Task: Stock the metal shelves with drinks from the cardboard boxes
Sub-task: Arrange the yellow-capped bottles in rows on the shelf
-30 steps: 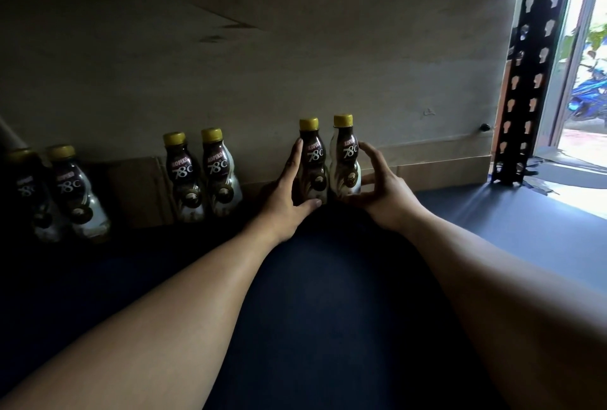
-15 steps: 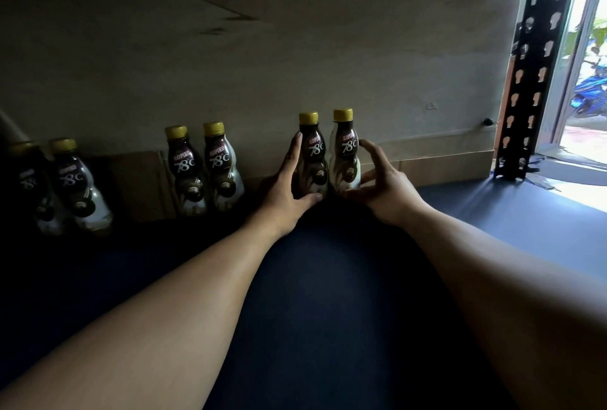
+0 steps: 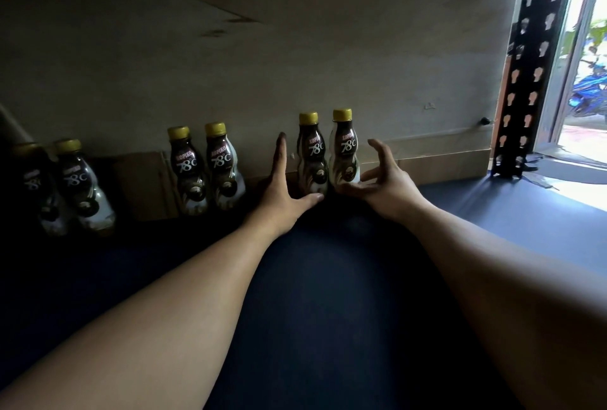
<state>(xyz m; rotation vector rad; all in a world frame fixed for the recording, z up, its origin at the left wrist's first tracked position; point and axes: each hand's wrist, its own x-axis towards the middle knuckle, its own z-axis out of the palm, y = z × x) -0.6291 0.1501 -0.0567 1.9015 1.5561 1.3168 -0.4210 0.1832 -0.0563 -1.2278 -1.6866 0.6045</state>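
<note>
In the head view, we reach both bare arms from the lower corners toward the middle of the frame, over a dark blue shelf (image 3: pixel 492 222). Our left hand (image 3: pixel 282 194) lies flat and spread, fingers (image 3: pixel 281 156) pointing up beside the left side of a bottle pair (image 3: pixel 326 151), thumb stretched toward the pair's base; whether it touches we cannot tell, and it holds nothing. Our right hand (image 3: pixel 382 184) is open in a loose claw just right of the same pair, its fingers curled and apart from the bottles, gripping nothing. The pair stands upright at the centre, touching each other, against the grey back wall (image 3: pixel 295 58), gold caps up and dark "78°C" labels facing us. A second pair (image 3: pixel 207 169) stands to the left, well apart, and a third pair (image 3: pixel 65 186) sits in deep shadow at the far left, tilted by the lens. Flat cardboard (image 3: pixel 440 163) lines the wall's foot. At the upper right a black slotted upright (image 3: pixel 532 58) rises beside a bright doorway (image 3: pixel 588 81), where something blue shows outside.
</note>
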